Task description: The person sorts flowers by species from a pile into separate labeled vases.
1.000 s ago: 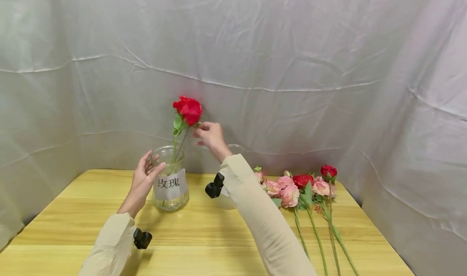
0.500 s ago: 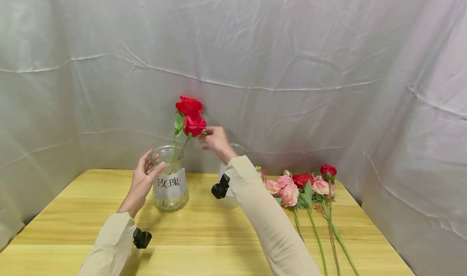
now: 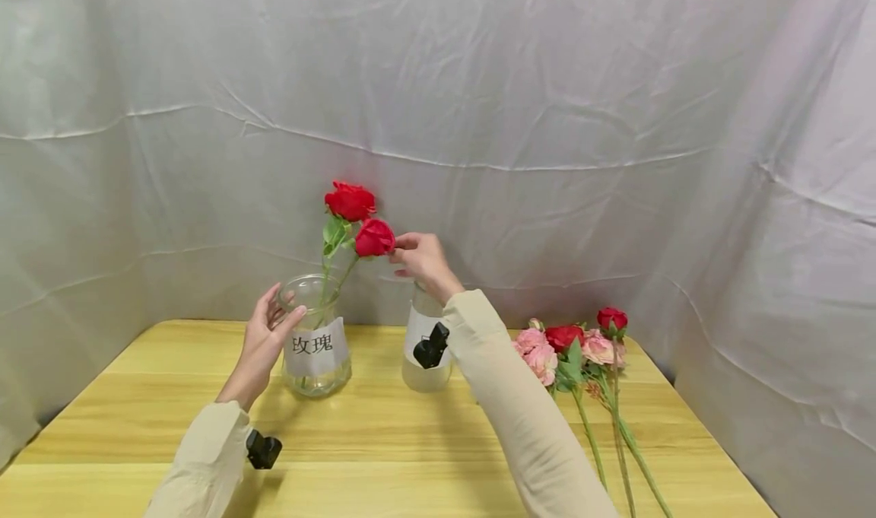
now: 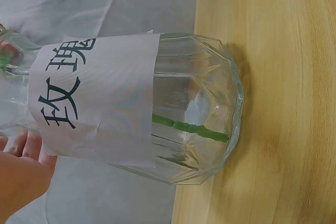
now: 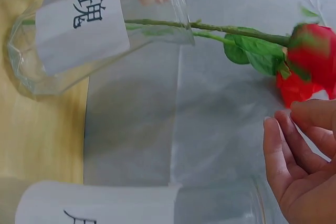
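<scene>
A tall red rose with green leaves [image 3: 350, 201] and a lower red rose [image 3: 375, 238] stood in a wide-mouthed, white-labelled clear glass vase [image 3: 316, 343], left on the yellow wooden table [image 3: 383, 442].
The left hand [image 3: 263, 339] held the vase's neck from the left, thumb on the near side, probably to stop it tipping; the right hand [image 3: 426, 263] hung just beside the lower red rose, fingers loosely bent, narrowly spaced and pinching nothing, though I couldn't tell whether one touched a petal. That stem slanted right, likely because the broad mouth left it room.
</scene>
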### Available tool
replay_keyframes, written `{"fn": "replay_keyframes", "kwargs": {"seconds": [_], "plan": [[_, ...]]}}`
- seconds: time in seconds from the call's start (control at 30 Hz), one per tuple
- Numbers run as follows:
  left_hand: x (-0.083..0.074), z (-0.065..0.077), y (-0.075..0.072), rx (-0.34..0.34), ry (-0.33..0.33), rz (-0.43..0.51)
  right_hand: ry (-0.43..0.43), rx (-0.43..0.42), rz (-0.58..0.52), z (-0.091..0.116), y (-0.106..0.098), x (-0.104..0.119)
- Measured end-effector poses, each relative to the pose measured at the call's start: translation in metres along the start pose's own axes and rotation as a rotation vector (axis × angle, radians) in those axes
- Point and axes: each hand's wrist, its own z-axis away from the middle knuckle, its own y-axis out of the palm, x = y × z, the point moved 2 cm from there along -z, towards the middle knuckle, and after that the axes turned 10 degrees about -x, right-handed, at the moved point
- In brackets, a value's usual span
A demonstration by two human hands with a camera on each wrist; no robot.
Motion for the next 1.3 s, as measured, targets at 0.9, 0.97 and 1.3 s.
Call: {"fn": "replay_keyframes", "kwargs": {"seconds": [0.9, 0.97, 1.3], "plan": [[0.001, 0.0, -0.004, 0.002, 0.008, -0.015, -0.03, -0.037, 0.162, 0.004, -0.072, -0.016], [0.001, 0.0, -0.004, 0.004, 0.009, -0.014, -0.037, -0.034, 0.184, 0.005, -0.077, -0.019], [0.003, -0.002, -0.004, -0.013, 0.013, 0.003, -0.07, -0.061, 0.138, 0.02, -0.107, -0.037]]}}
